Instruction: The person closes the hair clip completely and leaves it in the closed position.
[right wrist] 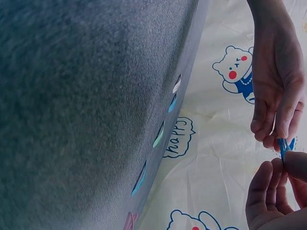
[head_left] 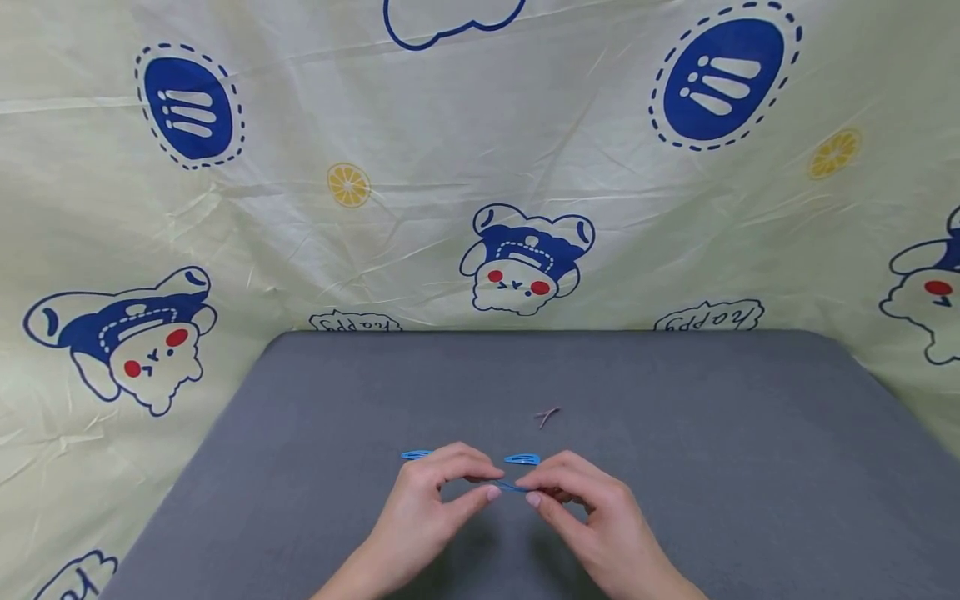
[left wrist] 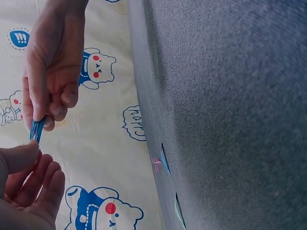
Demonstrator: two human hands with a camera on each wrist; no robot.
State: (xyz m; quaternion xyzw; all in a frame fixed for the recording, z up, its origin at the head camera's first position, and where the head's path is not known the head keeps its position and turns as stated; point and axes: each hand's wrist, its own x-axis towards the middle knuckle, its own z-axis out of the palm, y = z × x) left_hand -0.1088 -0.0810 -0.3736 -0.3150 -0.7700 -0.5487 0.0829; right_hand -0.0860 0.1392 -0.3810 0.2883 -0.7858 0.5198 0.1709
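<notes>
A blue snap hair clip (head_left: 512,486) is held up between both hands over the grey table, one end in each hand. My left hand (head_left: 435,500) pinches its left end between thumb and fingers. At the other end, the thumb and fingers of my right hand (head_left: 592,508) pinch it. Both wrist views show the same clip (left wrist: 36,130) bridging the fingertips. Behind the hands lie a blue clip (head_left: 522,459) and, partly covered by the left hand, another blue clip (head_left: 415,454).
Farther back on the table (head_left: 300,400) lies a small pinkish forked hair clip (head_left: 547,416). The right wrist view shows a row of clips, including a pale green one (right wrist: 159,135) and a whitish one (right wrist: 177,84). A printed curtain (head_left: 420,250) hangs behind the table.
</notes>
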